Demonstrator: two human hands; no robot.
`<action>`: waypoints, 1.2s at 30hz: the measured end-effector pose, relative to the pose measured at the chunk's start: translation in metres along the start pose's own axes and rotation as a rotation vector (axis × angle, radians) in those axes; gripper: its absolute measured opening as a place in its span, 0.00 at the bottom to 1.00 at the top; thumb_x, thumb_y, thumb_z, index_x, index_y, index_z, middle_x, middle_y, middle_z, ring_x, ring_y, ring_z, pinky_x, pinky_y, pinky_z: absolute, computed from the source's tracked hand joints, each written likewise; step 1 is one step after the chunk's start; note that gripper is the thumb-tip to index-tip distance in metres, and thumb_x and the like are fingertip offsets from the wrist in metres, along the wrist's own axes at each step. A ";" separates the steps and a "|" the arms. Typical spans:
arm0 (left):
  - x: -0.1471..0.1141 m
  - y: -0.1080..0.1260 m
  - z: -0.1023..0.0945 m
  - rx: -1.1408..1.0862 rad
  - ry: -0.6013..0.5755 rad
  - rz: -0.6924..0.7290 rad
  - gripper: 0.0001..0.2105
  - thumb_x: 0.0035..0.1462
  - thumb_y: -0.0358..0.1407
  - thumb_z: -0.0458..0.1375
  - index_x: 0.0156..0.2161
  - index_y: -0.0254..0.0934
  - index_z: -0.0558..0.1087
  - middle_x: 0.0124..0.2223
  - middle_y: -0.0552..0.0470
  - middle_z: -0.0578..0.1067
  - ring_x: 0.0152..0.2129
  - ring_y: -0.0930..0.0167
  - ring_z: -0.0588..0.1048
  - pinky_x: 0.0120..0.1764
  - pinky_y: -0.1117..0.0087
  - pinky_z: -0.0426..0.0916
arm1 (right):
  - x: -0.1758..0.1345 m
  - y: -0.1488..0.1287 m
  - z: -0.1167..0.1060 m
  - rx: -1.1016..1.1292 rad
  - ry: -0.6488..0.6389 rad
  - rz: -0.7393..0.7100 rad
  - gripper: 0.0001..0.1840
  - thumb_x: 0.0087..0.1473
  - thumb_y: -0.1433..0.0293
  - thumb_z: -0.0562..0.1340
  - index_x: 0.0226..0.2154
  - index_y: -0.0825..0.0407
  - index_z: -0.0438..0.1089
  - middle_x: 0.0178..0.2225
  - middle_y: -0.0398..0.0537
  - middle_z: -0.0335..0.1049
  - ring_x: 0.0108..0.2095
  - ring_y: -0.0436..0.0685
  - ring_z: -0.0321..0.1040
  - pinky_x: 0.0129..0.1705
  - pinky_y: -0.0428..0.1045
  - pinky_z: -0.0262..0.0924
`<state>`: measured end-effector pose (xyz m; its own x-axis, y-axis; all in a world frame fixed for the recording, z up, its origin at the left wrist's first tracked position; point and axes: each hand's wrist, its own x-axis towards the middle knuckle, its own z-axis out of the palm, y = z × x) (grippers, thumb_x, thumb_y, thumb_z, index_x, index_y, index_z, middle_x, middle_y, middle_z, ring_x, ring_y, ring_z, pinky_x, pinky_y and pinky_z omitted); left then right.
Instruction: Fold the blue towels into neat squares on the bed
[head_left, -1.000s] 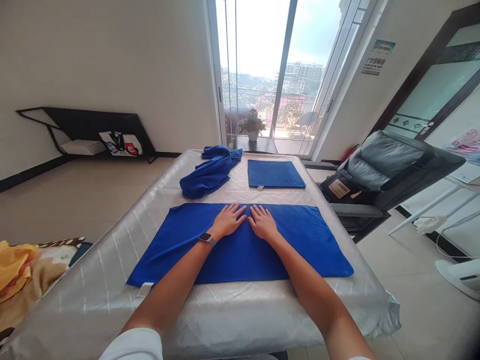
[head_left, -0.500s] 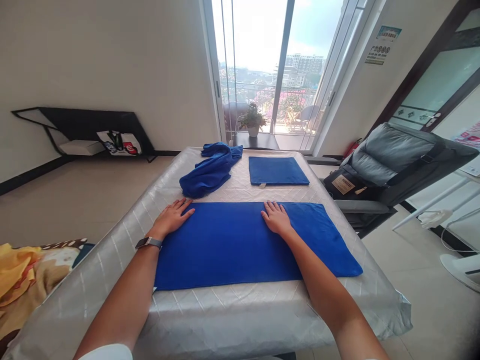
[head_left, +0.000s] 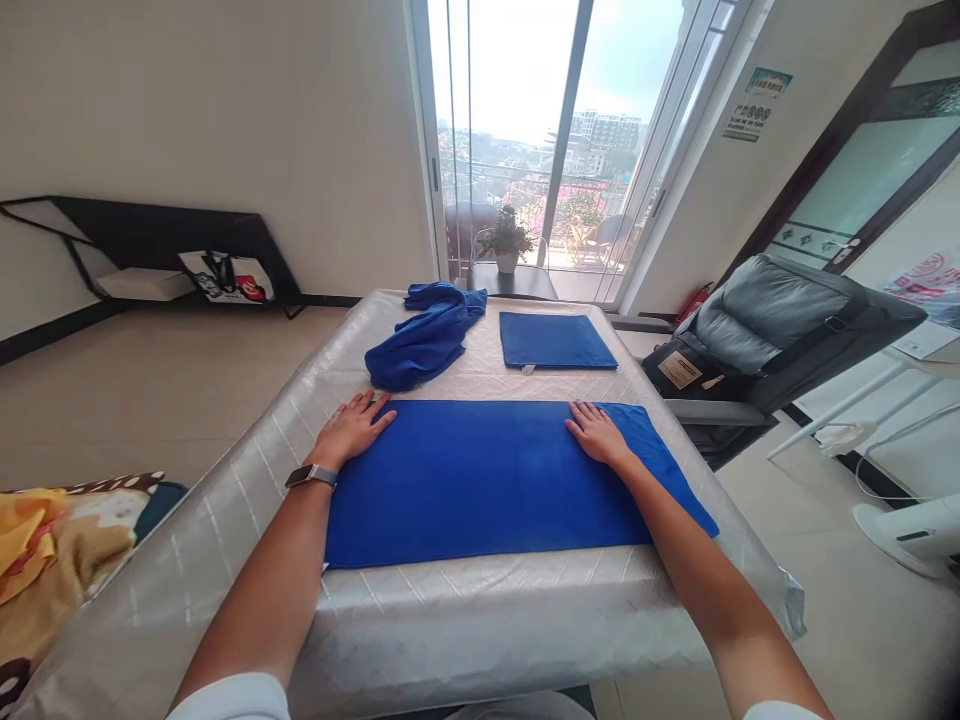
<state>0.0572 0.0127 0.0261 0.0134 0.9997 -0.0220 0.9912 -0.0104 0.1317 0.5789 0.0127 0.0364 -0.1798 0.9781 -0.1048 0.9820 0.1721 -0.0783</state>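
A blue towel [head_left: 480, 485] lies flat as a long rectangle across the near part of the table, a small white tag at its near left corner. My left hand [head_left: 352, 430] rests palm down on its far left corner, fingers stretched out. Toward the far right part of the same towel, my right hand [head_left: 598, 432] lies flat with its fingers extended. Beyond them, a crumpled blue towel [head_left: 427, 338] sits at the far left, close to my left fingertips. At the far right is a neatly folded blue towel [head_left: 556, 341] with a pale tag.
The table has a silvery quilted cover [head_left: 480, 630]. A grey armchair [head_left: 780, 320] with a black bag [head_left: 679, 375] stands to the right. Patterned fabric [head_left: 90, 530] is heaped at the left. Behind the table are a potted plant [head_left: 506, 240] and a sliding glass door.
My right hand has slid rightward along the blue towel, fingers still flat. My left hand stays at the far left corner. The view has shifted slightly.
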 end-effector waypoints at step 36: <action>-0.009 0.062 0.001 0.028 0.299 0.105 0.30 0.70 0.46 0.37 0.69 0.34 0.61 0.71 0.41 0.60 0.69 0.58 0.55 0.68 0.52 0.49 | 0.014 -0.137 0.005 0.123 0.044 -0.169 0.37 0.70 0.54 0.39 0.73 0.55 0.42 0.74 0.45 0.38 0.74 0.54 0.32 0.73 0.55 0.27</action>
<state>0.1188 0.0031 0.0339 0.0805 0.9556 0.2834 0.9898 -0.1103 0.0907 0.4410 0.0026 0.0408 -0.3361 0.9411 -0.0364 0.9230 0.3214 -0.2114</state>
